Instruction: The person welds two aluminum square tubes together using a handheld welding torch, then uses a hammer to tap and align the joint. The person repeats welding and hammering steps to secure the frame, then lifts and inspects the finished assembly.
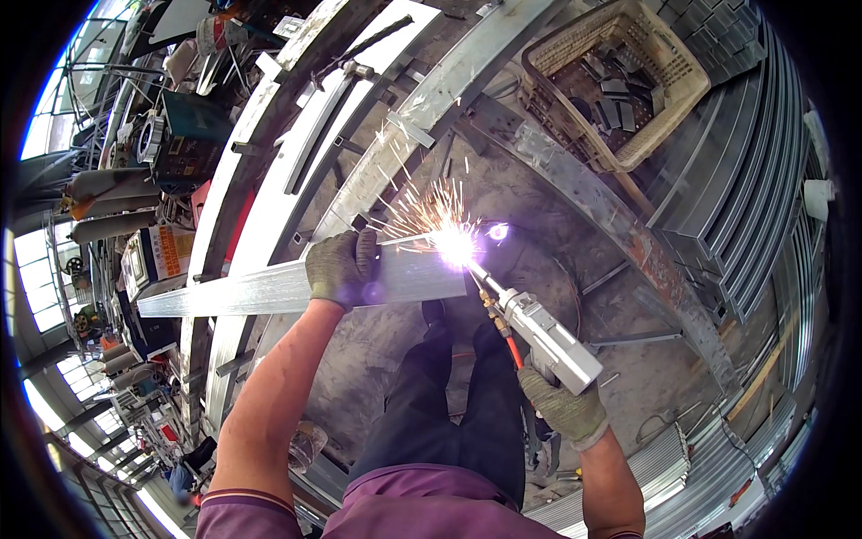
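My left hand (pixel 338 268), in a grey-green work glove, grips a long flat-sided metal tube (pixel 409 280), with its fingers over the upper edge. The tube lies across the metal beams and reaches far to the left. In my gloved right hand (pixel 567 409) is a handheld laser welding gun (pixel 549 337), its nozzle pointing up and left at the tube's right end. A bright white-violet glare (pixel 458 244) covers the spot where nozzle and tube come together, hiding the contact. Orange sparks (pixel 431 211) fly up and left from it. An orange-red hose (pixel 514 350) runs beside the gun.
Long metal beams (pixel 449 85) form a rack ahead and to the left. A cream plastic crate (pixel 620 148) with metal offcuts stands at the far right. Stacked steel profiles (pixel 718 234) lie on the right. A rusty beam (pixel 628 234) slants across right of the glare.
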Demonstrator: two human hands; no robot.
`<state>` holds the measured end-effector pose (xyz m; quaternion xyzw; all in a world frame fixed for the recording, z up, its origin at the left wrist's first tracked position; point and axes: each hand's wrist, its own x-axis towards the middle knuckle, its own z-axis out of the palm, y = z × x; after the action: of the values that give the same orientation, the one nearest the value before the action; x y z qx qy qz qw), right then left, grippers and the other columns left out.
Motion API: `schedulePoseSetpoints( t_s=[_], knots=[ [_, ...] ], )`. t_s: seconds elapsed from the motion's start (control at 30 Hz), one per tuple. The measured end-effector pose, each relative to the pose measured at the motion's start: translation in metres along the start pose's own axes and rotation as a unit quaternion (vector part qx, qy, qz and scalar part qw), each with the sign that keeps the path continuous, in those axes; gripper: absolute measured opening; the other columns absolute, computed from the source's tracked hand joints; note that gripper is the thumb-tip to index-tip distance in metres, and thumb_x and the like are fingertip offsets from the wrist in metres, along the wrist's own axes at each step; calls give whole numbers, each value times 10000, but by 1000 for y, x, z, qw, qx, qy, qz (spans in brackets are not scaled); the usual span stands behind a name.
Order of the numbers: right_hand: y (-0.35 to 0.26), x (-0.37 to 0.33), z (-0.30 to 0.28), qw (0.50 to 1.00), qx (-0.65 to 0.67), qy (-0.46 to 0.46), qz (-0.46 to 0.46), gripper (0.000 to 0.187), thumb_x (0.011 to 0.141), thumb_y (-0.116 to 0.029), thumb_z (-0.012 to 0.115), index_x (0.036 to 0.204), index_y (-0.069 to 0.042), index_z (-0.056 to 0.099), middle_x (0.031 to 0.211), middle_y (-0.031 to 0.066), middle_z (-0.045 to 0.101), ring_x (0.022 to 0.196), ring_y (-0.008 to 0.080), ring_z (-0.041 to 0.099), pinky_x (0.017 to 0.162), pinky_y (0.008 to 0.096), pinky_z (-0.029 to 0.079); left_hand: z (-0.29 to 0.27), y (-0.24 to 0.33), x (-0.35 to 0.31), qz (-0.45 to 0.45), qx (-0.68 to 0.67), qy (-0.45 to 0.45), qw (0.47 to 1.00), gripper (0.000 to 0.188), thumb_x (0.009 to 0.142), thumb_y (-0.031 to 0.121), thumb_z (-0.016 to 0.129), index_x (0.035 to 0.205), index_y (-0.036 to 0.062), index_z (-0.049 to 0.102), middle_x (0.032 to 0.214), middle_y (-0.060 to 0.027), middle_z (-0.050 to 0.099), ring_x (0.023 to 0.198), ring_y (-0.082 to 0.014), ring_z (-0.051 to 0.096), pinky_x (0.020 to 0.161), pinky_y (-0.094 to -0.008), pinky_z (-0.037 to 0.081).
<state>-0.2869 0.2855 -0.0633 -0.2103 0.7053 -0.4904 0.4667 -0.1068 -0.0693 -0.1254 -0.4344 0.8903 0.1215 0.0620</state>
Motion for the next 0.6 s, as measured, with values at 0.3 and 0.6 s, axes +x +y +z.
schedulePoseSetpoints(
  t_s=[0.3, 0.6],
  knots=[
    [2, -3, -1, 999, -25, 7, -27, 336, 944, -29, 810, 1264, 11, 715, 974, 13, 713, 815, 75, 668, 688, 271, 563, 3, -3, 0, 9, 1, 15, 1000, 561, 1110, 504, 492, 801, 91, 710, 780, -203, 703, 795, -456, 687, 765, -564, 511],
    [1, -7, -2, 1000, -14, 2, -15, 346, 942, -30, 814, 1271, 8, 716, 972, -5, 693, 802, 65, 632, 683, 267, 544, 2, -1, 0, 15, 9, 13, 1000, 565, 1118, 495, 475, 804, 84, 704, 784, -203, 709, 785, -459, 690, 759, -563, 517]
  ],
)
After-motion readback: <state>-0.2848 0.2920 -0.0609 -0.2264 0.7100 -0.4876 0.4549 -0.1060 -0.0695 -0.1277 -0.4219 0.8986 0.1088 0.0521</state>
